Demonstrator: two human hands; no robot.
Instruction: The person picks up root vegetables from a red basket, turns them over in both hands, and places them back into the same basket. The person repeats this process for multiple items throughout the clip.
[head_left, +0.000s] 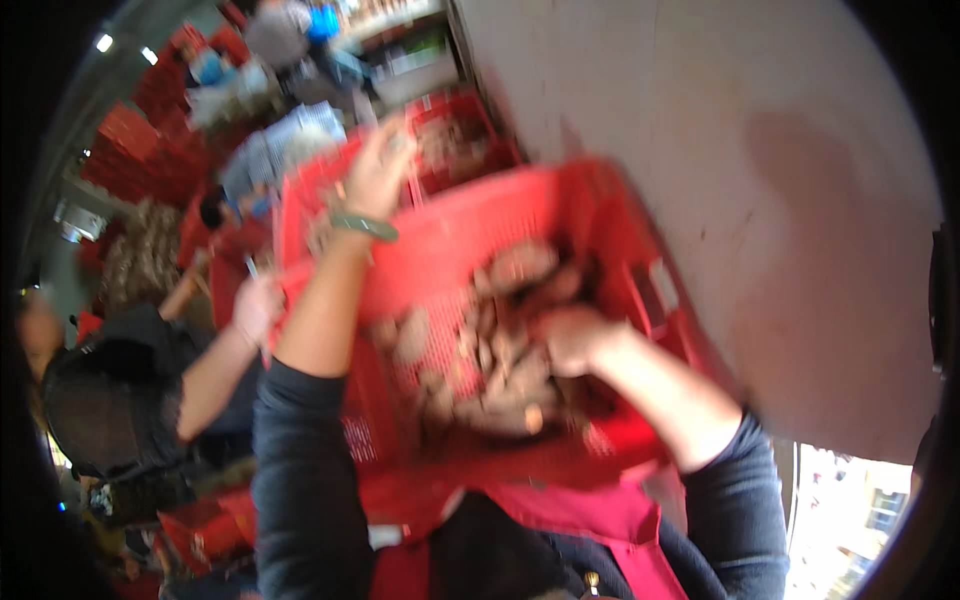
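In front of me stands a red perforated plastic crate (480, 225) with brownish, lumpy root-like pieces (510, 386) on its floor. My right hand (574, 341) reaches down among these pieces at the crate's right side; its fingers are blurred and partly hidden, so its hold is unclear. Over the crate's far left rim, my left hand (382, 165) is raised above other red crates, with a green bangle (365, 226) on its wrist. Whether the left hand holds a small thing is too blurred to tell.
A pale, stained wall (712, 187) runs along the right. Behind the near crate is another red crate (450, 142) with similar pieces. At the left, a co-worker's hand (259, 307) is close to my left forearm. Several other people and stacked red crates (157, 150) appear beyond.
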